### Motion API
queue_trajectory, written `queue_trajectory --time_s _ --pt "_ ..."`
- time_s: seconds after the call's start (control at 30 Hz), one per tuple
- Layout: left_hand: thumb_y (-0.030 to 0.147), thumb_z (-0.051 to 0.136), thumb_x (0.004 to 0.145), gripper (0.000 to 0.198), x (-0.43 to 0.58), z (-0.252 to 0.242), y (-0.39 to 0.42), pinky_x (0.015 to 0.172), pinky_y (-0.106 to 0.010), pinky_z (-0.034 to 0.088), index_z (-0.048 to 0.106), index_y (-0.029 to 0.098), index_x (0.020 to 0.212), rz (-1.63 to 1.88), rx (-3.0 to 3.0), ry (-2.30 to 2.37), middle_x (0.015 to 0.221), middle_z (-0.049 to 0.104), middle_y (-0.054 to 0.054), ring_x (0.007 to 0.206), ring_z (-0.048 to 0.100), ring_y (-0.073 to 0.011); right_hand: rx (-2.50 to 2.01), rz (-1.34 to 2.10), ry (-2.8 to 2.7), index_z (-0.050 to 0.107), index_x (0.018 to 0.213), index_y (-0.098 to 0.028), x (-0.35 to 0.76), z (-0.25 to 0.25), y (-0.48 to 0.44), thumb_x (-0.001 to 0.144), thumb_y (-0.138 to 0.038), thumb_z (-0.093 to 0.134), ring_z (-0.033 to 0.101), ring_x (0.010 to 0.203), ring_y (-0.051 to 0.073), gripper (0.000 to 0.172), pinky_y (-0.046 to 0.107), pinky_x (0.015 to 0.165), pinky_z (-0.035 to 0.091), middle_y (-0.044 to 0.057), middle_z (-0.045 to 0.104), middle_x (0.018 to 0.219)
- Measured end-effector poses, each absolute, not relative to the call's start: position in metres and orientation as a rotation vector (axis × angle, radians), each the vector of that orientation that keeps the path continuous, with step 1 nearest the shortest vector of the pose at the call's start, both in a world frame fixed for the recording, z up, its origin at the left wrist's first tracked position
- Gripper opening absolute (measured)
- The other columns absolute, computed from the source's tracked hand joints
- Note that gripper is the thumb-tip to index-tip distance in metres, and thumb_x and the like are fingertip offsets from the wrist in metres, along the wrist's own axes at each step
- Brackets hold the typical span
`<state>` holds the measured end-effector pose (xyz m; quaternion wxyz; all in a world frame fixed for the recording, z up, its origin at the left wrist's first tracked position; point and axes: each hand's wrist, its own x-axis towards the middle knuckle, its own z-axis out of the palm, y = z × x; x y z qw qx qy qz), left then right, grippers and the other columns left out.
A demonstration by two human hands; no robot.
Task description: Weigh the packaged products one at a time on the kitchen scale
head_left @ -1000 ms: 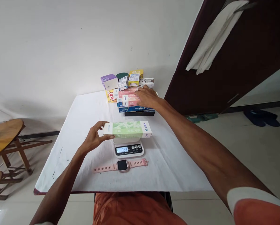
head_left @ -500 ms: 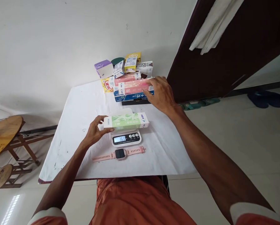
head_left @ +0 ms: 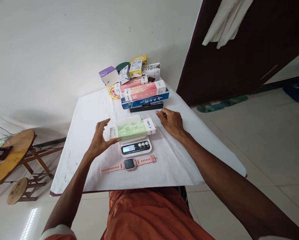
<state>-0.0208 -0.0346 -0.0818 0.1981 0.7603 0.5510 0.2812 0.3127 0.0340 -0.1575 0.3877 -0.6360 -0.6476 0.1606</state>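
Observation:
A green and white box (head_left: 132, 129) lies across the plate of a white kitchen scale (head_left: 136, 148), whose display shows numbers. My left hand (head_left: 100, 138) is at the box's left end, thumb and fingers spread apart, with the thumb by its lower edge. To the right of the box, my right hand (head_left: 171, 121) hovers with its fingers curled in and nothing visible in them. Below the scale lies a pink-strapped smartwatch (head_left: 129, 164). Behind, a pink box (head_left: 144, 90) rests on a blue box (head_left: 146, 100), above a black box (head_left: 146, 107).
More cartons are piled at the back by the wall, among them a purple box (head_left: 109, 76) and a yellow box (head_left: 112, 91). A white cloth covers the table (head_left: 89, 110). Wooden stools (head_left: 19, 190) stand at the left, green slippers (head_left: 211, 107) on the right floor.
My right hand has left the pink box and come down toward me, its fingers curling. My left hand has opened from its hold on the green box. The view has shifted slightly.

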Motion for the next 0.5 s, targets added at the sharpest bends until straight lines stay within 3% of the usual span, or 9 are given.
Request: queue_trajectory --time_s 0.13,0.33,0.5 --pt "0.054 0.083 0.084 0.076 0.009 -0.073 -0.029 0.117 -0.055 0.038 0.051 0.031 0.149 0.645 2.457 1.471 0.148 0.055 -0.013 0.140 0.048 -0.0365 -1.627 0.392 -1.680 0.052 0.068 -0.025 0.312 -0.158 0.032 0.097 -0.054 0.043 0.056 0.065 0.022 0.042 0.034 0.065 0.032 0.006 0.061 0.064" --pt "0.040 0.079 0.088 0.057 0.031 -0.077 -0.018 0.106 -0.054 0.043 0.057 0.023 0.139 0.287 2.584 1.405 0.126 0.067 -0.014 0.121 0.058 -0.0359 -1.617 0.403 -1.689 0.047 0.066 -0.028 0.314 -0.158 0.030 0.093 -0.060 0.044 0.056 0.062 0.025 0.042 0.037 0.065 0.035 0.006 0.061 0.063" --pt "0.044 0.076 0.090 0.054 -0.022 -0.054 -0.001 0.098 -0.047 0.047 0.057 0.027 0.137 0.505 2.463 1.547 0.126 0.066 -0.010 0.115 0.061 -0.0320 -1.625 0.432 -1.696 0.048 0.067 -0.029 0.313 -0.157 0.029 0.091 -0.059 0.046 0.054 0.059 0.026 0.038 0.038 0.065 0.037 0.005 0.058 0.059"
